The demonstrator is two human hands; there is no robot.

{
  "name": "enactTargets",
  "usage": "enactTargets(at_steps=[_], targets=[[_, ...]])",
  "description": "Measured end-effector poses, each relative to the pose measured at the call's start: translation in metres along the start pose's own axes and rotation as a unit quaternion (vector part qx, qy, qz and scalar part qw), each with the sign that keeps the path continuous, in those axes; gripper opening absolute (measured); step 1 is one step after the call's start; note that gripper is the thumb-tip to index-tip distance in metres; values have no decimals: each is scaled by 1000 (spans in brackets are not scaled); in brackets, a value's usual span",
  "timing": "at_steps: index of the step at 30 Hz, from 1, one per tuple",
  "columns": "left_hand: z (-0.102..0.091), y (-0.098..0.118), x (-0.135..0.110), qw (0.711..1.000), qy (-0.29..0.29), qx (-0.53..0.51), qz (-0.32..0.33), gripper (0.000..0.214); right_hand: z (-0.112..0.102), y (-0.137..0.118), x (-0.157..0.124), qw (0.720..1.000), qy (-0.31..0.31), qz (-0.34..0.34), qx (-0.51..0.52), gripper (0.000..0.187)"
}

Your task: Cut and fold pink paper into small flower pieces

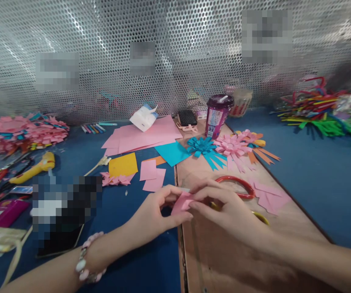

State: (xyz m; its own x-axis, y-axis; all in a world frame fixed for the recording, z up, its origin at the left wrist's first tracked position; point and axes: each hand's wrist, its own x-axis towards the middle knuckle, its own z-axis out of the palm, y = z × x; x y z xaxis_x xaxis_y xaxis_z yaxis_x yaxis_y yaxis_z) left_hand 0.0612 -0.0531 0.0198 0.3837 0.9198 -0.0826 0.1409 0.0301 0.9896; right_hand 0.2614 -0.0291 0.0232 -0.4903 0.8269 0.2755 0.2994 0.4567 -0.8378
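A small piece of pink paper (181,203) is pinched between my two hands, over the seam of blue surface and wooden board. My left hand (160,207) grips its left side with thumb and fingers. On the right side, my right hand (221,203) pinches the same paper at its edge. Behind and partly under my right hand lie scissors with a red handle (250,190) and a yellowish one. Cut pink paper pieces (270,197) rest right of the scissors. Two pink paper squares (154,179) lie just beyond my left hand.
Paper flowers (232,145) and a purple lidded cup (218,116) stand on the board. Pink sheets (145,134), a blue sheet (172,152) and a yellow sheet (123,165) lie behind. A yellow glue gun (35,169) and a phone (62,232) are left. A perforated metal wall closes the back.
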Motion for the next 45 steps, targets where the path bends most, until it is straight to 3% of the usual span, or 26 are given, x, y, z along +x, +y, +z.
enactTargets(at_steps=[4,8,18,27,45], targets=[[3,-2,-1,999,15,29,5,26,3,-1,-1,997,-16,67,31,10],[4,-2,-1,1000,12,26,9,18,6,2,-4,993,7,98,65,14],[4,-5,1,998,33,57,10,18,2,-2,-2,993,-28,96,56,9],[-3,-6,2,984,66,156,61,11,2,-1,-2,993,-37,100,56,8],[-2,-5,1,993,57,106,17,14,3,0,-1,992,-41,95,69,10]])
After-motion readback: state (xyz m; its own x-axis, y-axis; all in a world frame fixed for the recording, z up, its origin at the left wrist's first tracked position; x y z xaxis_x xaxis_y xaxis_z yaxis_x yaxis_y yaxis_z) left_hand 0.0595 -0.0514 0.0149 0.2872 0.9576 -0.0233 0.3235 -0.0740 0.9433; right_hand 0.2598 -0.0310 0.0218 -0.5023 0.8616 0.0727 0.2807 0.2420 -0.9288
